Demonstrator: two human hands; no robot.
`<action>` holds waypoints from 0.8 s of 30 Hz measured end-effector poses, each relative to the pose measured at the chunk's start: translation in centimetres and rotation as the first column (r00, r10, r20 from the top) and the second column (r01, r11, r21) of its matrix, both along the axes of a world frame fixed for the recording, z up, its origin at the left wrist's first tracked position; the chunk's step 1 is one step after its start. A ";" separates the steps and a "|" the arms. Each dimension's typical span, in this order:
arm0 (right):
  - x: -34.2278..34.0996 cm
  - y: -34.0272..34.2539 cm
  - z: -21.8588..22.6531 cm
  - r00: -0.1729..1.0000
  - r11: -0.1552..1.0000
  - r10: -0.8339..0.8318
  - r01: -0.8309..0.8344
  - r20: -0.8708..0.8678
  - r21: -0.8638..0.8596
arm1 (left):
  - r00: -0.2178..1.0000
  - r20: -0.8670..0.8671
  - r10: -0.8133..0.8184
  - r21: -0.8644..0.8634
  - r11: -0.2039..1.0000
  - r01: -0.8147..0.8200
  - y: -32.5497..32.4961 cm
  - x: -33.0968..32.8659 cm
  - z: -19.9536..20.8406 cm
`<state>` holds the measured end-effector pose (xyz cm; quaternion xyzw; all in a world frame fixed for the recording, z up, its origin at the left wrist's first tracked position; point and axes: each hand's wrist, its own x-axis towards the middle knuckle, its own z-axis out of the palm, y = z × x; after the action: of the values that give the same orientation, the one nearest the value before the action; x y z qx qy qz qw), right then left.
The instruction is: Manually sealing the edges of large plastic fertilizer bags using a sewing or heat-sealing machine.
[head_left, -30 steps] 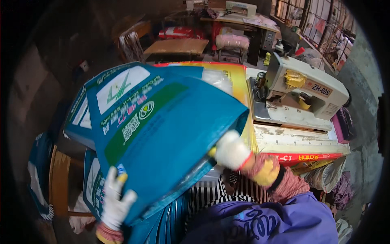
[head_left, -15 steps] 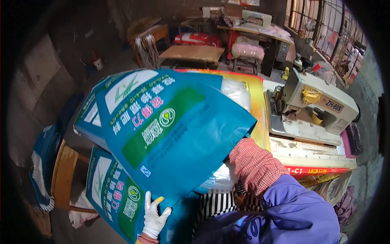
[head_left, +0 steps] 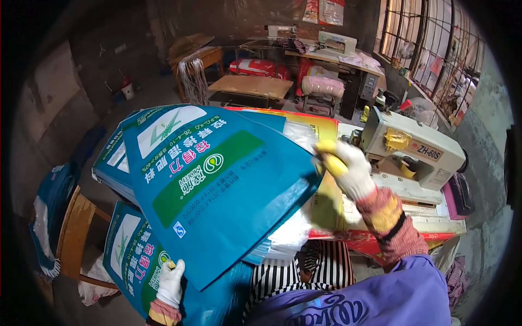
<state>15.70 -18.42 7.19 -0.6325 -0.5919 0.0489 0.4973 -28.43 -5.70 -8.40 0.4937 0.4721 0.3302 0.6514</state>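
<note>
The top teal bag (head_left: 234, 190) lies slantwise between your two grips, its near-right corner beside your right one. Your right grip (head_left: 345, 163) has just come out from under or inside that bag's right edge, so the printed face lies flatter and the edge now has no arm beneath it. Its fingers are curled at the corner, but blur hides whether they pinch it; you cannot tell. Your left grip (head_left: 171, 282) rests on the lower teal bag (head_left: 126, 250) with fingers partly folded; whether it nips the plastic cannot be told. Below and left of the right grip, white film (head_left: 288, 233) shows past the top bag's edge. Beyond the right grip, to its right, the sewing machine (head_left: 416, 149) stands on the bench (head_left: 443, 213); left of the left grip is a wooden chair (head_left: 76, 233).
</note>
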 end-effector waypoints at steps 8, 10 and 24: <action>2.7 4.2 -7.4 0.951 0.487 0.016 0.261 0.307 -0.833 | 0.986 -0.146 0.079 0.171 0.984 -0.053 0.6 2.0 1.7; 2.3 3.4 -9.2 0.939 0.611 0.004 0.269 0.343 -0.744 | 0.999 -0.038 0.037 0.211 0.977 -0.028 -0.7 2.6 2.6; -14.4 9.2 -11.2 0.786 0.885 0.344 -0.089 0.514 -0.457 | 0.767 -0.060 0.639 0.304 0.743 -0.596 -16.5 -7.9 8.3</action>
<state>1.29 -9.17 -3.98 -0.6323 -0.7613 0.0342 0.1395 -36.37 -22.20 -0.13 0.4170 0.6107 0.5474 0.3918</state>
